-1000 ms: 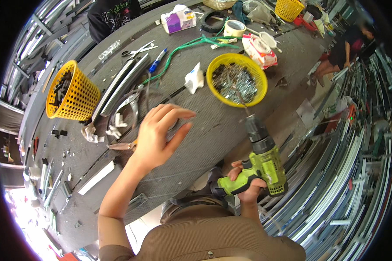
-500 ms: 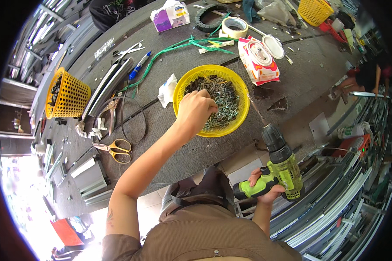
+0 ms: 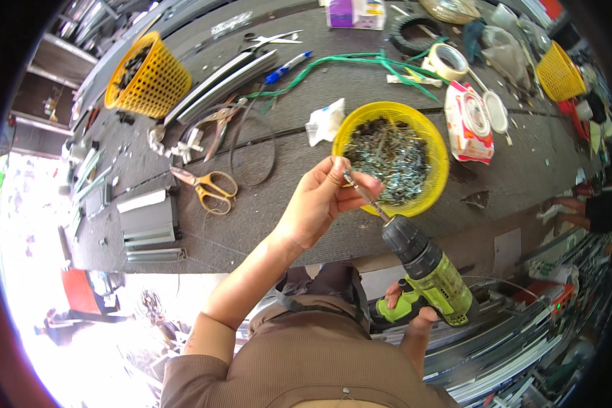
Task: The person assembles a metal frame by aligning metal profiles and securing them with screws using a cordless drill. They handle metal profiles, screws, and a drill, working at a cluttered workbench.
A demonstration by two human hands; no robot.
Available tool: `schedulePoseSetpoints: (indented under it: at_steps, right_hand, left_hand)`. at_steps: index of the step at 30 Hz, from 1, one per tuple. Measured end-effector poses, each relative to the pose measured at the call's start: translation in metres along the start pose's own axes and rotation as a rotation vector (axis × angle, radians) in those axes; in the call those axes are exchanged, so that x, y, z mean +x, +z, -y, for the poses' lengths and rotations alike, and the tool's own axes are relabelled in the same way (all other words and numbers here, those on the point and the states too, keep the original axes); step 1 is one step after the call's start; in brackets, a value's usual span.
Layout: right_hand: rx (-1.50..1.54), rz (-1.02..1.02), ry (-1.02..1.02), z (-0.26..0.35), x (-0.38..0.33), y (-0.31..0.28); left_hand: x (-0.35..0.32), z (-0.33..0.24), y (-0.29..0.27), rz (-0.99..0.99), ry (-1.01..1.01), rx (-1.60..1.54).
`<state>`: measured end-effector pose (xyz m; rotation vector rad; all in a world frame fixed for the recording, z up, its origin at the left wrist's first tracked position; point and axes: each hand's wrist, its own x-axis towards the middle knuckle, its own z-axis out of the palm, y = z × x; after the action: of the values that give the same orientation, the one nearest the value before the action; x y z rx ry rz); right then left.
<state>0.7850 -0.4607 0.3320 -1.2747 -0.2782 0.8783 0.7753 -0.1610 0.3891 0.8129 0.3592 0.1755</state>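
My right hand [image 3: 420, 329] grips the handle of a green and black cordless drill [image 3: 443, 289], its long bit [image 3: 370, 201] pointing up and to the left. At the bit's tip, my left hand [image 3: 321, 197] pinches a small screw [image 3: 347, 174] between thumb and forefinger, the other fingers spread beside the bit. The screw is mostly hidden by the fingertips; it seems to meet the tip. Just behind this hand stands a round yellow mesh basket [image 3: 440, 168] with a heap of loose screws [image 3: 394, 160] in it.
Yellow-handled scissors [image 3: 214, 192], grey profile pieces [image 3: 149, 221] and a yellow perforated basket [image 3: 158, 78] lie left on the dark bench. A wet-wipes pack [image 3: 468, 122], tape roll [image 3: 449, 62] and green strap [image 3: 347, 60] are farther back. Long metal profiles [image 3: 510, 370] are stacked right, below bench height.
My left hand has come out of the screw basket with a screw and moved to the bit's tip. The drill has tilted further left toward that hand. The view has turned left.
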Motion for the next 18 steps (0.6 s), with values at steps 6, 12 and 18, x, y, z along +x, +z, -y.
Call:
schedulePoseSetpoints:
  at_steps: [6, 12, 18]
  right_hand:
    - [-0.035, 0.158, -0.001, 0.001, 0.005, 0.031]
    - [0.043, 0.234, 0.039, -0.017, -0.003, 0.082]
    - [-0.231, 0.313, 0.046, -0.012, -0.008, 0.166]
  left_hand:
    - [-0.044, -0.007, -0.035, -0.015, 0.075, -0.223]
    - [-0.100, -0.024, -0.083, -0.179, 0.167, -0.084]
    - [-0.170, -0.054, -0.152, -0.283, 0.052, -0.207]
